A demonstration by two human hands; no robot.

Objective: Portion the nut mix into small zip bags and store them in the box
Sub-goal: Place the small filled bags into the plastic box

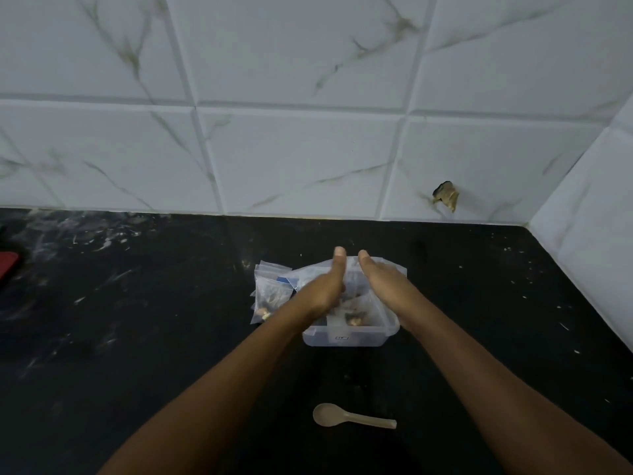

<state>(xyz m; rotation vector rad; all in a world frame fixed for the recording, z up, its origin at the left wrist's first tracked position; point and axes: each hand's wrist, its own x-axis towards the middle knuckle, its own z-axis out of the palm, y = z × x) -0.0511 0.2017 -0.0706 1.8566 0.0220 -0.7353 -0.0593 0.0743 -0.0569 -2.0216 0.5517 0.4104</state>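
A clear plastic box stands on the black counter, with nuts visible through its wall. My left hand and my right hand are side by side above it, thumbs pointing away from me. Between them they hold a clear zip bag over the box's opening. The fingers are hidden behind the hands and the plastic. Several small zip bags with nuts lie in a pile just left of the box, touching it.
A beige plastic spoon lies on the black counter in front of the box. A red object shows at the left edge. A tiled wall runs behind and along the right side.
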